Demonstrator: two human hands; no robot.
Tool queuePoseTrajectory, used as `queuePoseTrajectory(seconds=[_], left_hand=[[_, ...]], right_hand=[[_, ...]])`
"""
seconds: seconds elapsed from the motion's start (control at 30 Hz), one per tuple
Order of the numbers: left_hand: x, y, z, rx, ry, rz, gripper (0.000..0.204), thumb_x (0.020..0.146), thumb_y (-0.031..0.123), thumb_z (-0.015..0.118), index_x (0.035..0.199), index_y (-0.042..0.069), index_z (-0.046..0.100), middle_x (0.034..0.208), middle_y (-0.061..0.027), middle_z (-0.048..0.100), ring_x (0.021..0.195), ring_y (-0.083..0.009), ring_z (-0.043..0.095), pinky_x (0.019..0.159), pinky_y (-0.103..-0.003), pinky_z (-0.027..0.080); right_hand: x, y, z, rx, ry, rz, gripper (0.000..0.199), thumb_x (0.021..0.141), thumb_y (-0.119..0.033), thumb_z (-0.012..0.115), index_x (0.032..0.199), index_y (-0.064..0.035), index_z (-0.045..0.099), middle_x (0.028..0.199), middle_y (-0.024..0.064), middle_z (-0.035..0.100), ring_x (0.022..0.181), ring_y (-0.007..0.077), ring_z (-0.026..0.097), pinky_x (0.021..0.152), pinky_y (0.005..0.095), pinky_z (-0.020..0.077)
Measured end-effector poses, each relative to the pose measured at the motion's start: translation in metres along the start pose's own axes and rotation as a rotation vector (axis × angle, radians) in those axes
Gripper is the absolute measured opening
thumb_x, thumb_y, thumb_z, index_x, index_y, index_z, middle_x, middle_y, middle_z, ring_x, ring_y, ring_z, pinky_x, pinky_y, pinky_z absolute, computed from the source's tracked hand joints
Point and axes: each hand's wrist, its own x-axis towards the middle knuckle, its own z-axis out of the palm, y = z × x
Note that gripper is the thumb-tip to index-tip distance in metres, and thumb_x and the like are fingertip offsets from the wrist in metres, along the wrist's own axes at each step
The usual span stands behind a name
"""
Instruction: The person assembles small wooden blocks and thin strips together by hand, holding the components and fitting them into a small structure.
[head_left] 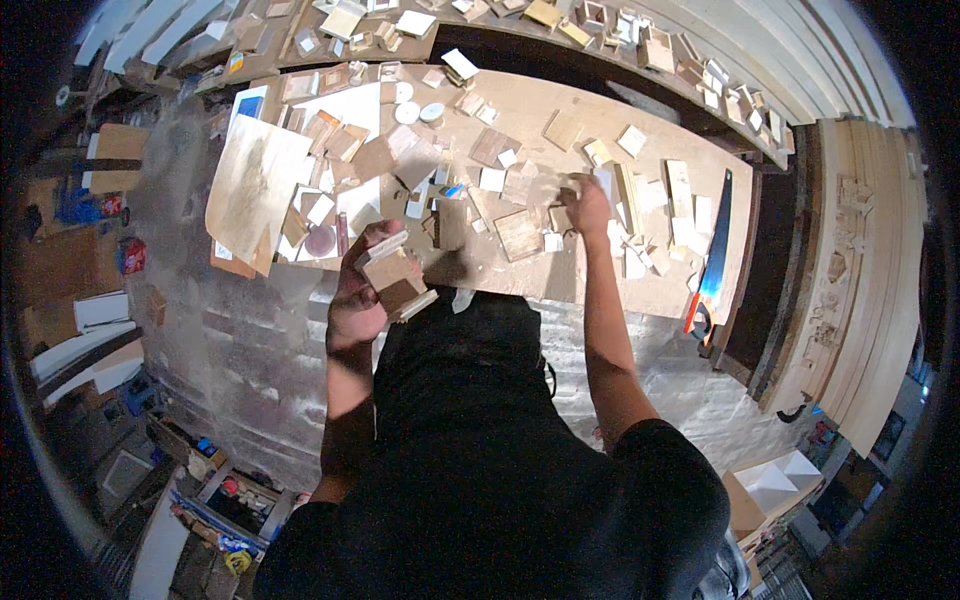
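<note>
My left hand (358, 305), near the front left edge of the workbench (560, 275), is wrapped round a small wooden assembly (392, 275). The assembly looks like a flat board with narrow strips along two opposite sides. Out over the middle right of the bench, my right hand (587, 208) has its fingers bent in a pinch. Whatever sits between those fingertips is too small and blurred to name. Beside them lie a pale flat board (530, 187) and a square wooden block (519, 235). An upright-looking wood block (452, 224) is closest to the held assembly.
Loose wood offcuts cover the bench. A handsaw (716, 250) with a blue blade and orange handle lies at its right end. A large thin wooden panel (258, 190) overhangs the left end. Behind runs a shelf (480, 22) of small wooden pieces; long planks (850, 270) stand right.
</note>
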Motion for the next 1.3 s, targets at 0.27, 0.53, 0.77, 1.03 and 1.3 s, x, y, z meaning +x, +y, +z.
queuePoseTrajectory(seconds=[0.27, 0.53, 0.77, 1.03, 1.3], left_hand=[[-0.023, 0.023, -0.006, 0.08, -0.003, -0.001, 0.085, 0.067, 0.02, 0.083, 0.138, -0.003, 0.041, 0.137, -0.0129, 0.047, 0.112, -0.0292, 0.059, 0.096, -0.042, 0.05], [-0.032, 0.04, -0.02, 0.116, -0.034, 0.042, 0.086, 0.07, 0.02, 0.081, 0.14, -0.005, 0.038, 0.137, -0.0135, 0.048, 0.12, -0.0288, 0.055, 0.102, -0.041, 0.046], [-0.03, 0.04, -0.002, 0.161, 0.08, 0.129, 0.084, 0.068, 0.016, 0.084, 0.139, -0.002, 0.043, 0.138, -0.0114, 0.051, 0.126, -0.0253, 0.05, 0.108, -0.041, 0.039], [-0.026, 0.022, -0.03, 0.238, 0.063, 0.216, 0.08, 0.077, 0.02, 0.077, 0.144, 0.006, 0.035, 0.141, -0.0124, 0.047, 0.122, -0.0309, 0.053, 0.101, -0.045, 0.046], [-0.029, 0.033, -0.034, 0.112, 0.128, 0.224, 0.072, 0.084, 0.016, 0.067, 0.146, 0.011, 0.031, 0.139, -0.014, 0.048, 0.128, -0.033, 0.048, 0.107, -0.049, 0.04]], right_hand=[[0.062, -0.029, 0.056, 0.027, -0.255, -0.165, 0.025, 0.08, -0.008, 0.061, 0.104, -0.0083, 0.07, 0.103, 0.0192, 0.066, 0.094, 0.0366, 0.065, 0.081, 0.043, 0.0526], [0.068, -0.071, 0.058, -0.038, -0.155, -0.271, 0.029, 0.082, -0.012, 0.063, 0.109, -0.0169, 0.07, 0.112, 0.0106, 0.064, 0.098, 0.0314, 0.065, 0.081, 0.0414, 0.0542], [0.087, -0.069, 0.076, -0.245, -0.28, -0.295, 0.027, 0.081, -0.014, 0.064, 0.106, -0.0171, 0.071, 0.105, 0.009, 0.065, 0.088, 0.0301, 0.067, 0.076, 0.0422, 0.0554], [0.086, -0.07, 0.055, -0.236, -0.227, -0.21, 0.032, 0.07, -0.027, 0.081, 0.099, -0.0157, 0.073, 0.094, 0.0098, 0.068, 0.085, 0.0285, 0.068, 0.074, 0.0396, 0.0546], [0.036, -0.094, 0.06, 0.109, -0.169, -0.154, 0.036, 0.07, -0.019, 0.081, 0.104, -0.0163, 0.073, 0.101, 0.0093, 0.07, 0.092, 0.0281, 0.068, 0.08, 0.0391, 0.0543]])
